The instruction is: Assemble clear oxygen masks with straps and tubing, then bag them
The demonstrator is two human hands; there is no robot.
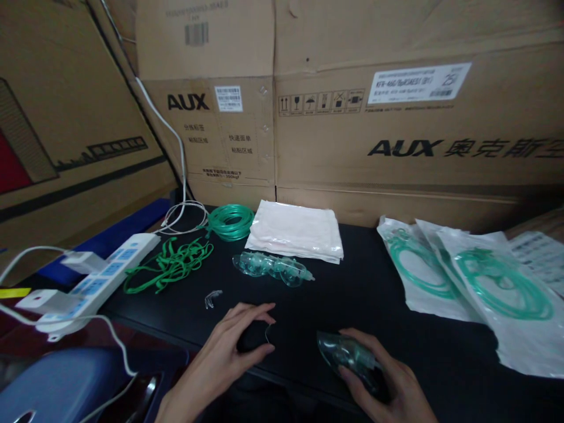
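My left hand (238, 338) hovers low over the black tabletop, thumb and forefinger curved toward each other. Between their tips is a thin, curved shiny strip (267, 334). My right hand (383, 373) is closed around a clear green-tinted oxygen mask (337, 352), its pointed end facing left; the palm hides part of it. Ahead of both hands lies a row of similar clear masks (275, 267), nested together. A small pile of thin shiny strips (213, 298) rests beyond my left hand.
Green elastic straps (171, 267) and coiled green tubing (231, 222) lie at left, beside a white power strip (103, 279) with cables. White plastic packets (295, 229) sit at the back. Bagged tubing (502, 282) lies right. Large cardboard boxes (326, 158) stand behind.
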